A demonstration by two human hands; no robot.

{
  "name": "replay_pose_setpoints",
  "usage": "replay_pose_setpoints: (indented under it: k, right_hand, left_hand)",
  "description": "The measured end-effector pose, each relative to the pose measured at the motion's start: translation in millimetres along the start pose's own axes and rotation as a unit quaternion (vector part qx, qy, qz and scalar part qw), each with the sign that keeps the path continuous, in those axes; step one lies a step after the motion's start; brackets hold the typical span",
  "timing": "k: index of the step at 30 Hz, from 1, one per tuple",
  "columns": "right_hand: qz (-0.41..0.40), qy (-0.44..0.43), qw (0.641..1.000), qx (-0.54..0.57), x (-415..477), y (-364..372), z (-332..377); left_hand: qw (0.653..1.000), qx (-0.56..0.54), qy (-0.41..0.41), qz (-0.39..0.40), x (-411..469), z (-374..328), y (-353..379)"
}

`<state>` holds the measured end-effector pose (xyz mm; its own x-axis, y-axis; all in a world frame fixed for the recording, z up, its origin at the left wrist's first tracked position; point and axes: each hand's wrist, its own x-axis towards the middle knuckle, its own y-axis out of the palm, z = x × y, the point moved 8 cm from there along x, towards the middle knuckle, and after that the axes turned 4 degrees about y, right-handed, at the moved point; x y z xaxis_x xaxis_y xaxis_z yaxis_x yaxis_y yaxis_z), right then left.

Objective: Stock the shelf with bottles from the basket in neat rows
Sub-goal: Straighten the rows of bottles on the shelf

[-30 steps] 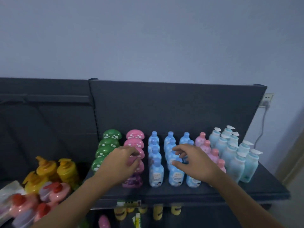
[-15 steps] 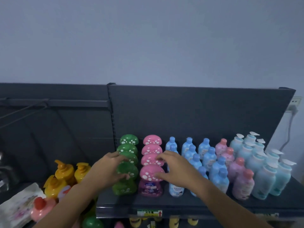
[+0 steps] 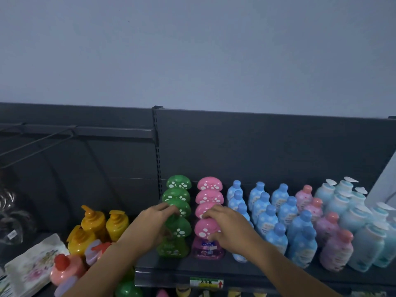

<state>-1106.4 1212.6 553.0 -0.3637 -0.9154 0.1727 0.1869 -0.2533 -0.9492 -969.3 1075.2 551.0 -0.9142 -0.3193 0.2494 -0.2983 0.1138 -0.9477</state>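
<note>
1. Left hand (image 3: 153, 225) curls round the front green bottle (image 3: 179, 234); right hand (image 3: 230, 231) pinches the front pink bottle (image 3: 204, 231) by its cap
2. Both bottles stand upright near the shelf (image 3: 171, 267) front edge, a bare strip before them, each heading a row of four
3. Their caps are white-spotted mushroom domes
4. Blue bottles (image 3: 278, 234) fill the shelf's middle; yellow bottles (image 3: 94, 221) stand off its left end

Our right hand (image 3: 229, 230) grips the front pink bottle (image 3: 209, 250) by its cap. Just left of it, our left hand (image 3: 154, 224) grips the front green bottle (image 3: 171, 247).
</note>
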Motion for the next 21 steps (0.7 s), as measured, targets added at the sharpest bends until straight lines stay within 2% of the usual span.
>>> replay_pose_setpoints:
  k: [12,15,19,21]
  right_hand:
    - [0.004,0.009,1.000,0.028,-1,1,-3]
    - [0.013,-0.001,0.999,0.045,1,0,-4]
    - [-0.045,0.001,0.997,0.069,15,-22,-7]
    - [-0.069,0.015,0.996,0.058,26,-33,-14]
  left_hand:
    - [1.000,0.003,-0.001,0.009,-3,4,-4]
    - [0.999,-0.035,-0.008,0.007,3,6,-12]
    - [0.993,-0.077,-0.025,-0.085,27,18,-40]
    - [0.996,-0.065,-0.022,-0.060,45,21,-39]
